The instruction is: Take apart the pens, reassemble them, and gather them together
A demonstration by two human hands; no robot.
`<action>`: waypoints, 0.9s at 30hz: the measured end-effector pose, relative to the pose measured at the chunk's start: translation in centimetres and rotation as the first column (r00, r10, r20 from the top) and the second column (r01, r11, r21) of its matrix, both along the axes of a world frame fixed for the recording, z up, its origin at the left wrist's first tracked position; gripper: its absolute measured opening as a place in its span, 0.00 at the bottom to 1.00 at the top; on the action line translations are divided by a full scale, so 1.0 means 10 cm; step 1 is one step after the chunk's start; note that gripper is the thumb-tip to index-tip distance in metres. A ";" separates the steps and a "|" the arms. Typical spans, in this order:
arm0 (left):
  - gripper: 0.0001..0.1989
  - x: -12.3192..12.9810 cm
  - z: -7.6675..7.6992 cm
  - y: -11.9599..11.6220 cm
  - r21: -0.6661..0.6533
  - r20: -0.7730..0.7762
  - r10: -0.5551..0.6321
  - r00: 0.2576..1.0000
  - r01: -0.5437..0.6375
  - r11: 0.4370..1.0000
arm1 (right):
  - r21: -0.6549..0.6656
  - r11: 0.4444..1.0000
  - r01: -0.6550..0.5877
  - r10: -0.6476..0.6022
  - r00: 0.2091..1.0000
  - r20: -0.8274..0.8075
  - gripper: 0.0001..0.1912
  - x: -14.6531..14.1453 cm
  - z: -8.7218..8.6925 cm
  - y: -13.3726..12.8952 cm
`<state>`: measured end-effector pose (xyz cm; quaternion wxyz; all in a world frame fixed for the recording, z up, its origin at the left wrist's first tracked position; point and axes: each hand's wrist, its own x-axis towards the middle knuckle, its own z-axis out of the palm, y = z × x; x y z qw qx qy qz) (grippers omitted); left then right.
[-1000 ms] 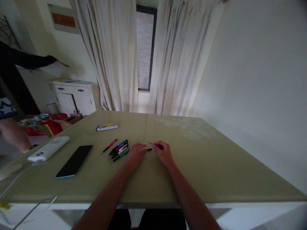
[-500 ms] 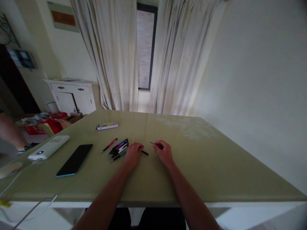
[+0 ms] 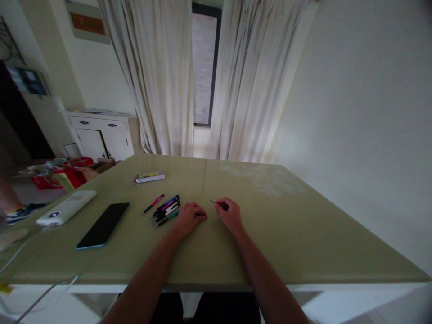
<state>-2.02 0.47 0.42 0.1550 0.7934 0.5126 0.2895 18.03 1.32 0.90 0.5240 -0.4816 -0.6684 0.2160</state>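
Observation:
My left hand (image 3: 189, 218) rests on the table with its fingers closed over a short black pen part (image 3: 201, 214). Only the end of that part shows past the fingertips. To its right, my right hand (image 3: 231, 212) is closed in a pinch on a thin dark rod (image 3: 212, 201), which looks like a pen tip or refill and points left. Just left of my left hand lies a group of several pens (image 3: 167, 210) in black, white, purple, blue and teal. A red and black pen (image 3: 153, 204) lies a little apart from them.
A black-screened phone (image 3: 103, 225) and a white power bank (image 3: 67, 208) with a cable lie on the left of the green table (image 3: 290, 234). Behind the pens is a small clear packet (image 3: 149, 177). Someone's leg and shoe (image 3: 22, 213) show at the far left.
My left hand has shifted right, and its fingers now cover most of the black pen part. My right hand has barely moved. At the far left the other person's foot has moved.

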 end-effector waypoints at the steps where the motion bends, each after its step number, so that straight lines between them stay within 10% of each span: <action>1: 0.08 0.00 0.01 0.00 -0.001 0.034 0.018 0.999 -0.018 1.000 | -0.001 1.000 -0.010 0.010 1.000 -0.003 0.06 0.00 0.00 0.00; 8: 0.11 -0.02 0.05 0.04 0.015 0.435 0.024 0.900 -0.034 0.999 | -0.019 0.992 -0.123 0.122 0.992 -0.026 0.07 -0.03 -0.01 -0.02; 27: 0.10 0.03 0.08 -0.04 0.079 0.192 -0.057 0.980 0.042 0.996 | -0.011 0.982 -0.190 0.190 0.975 0.111 0.10 -0.03 0.01 -0.03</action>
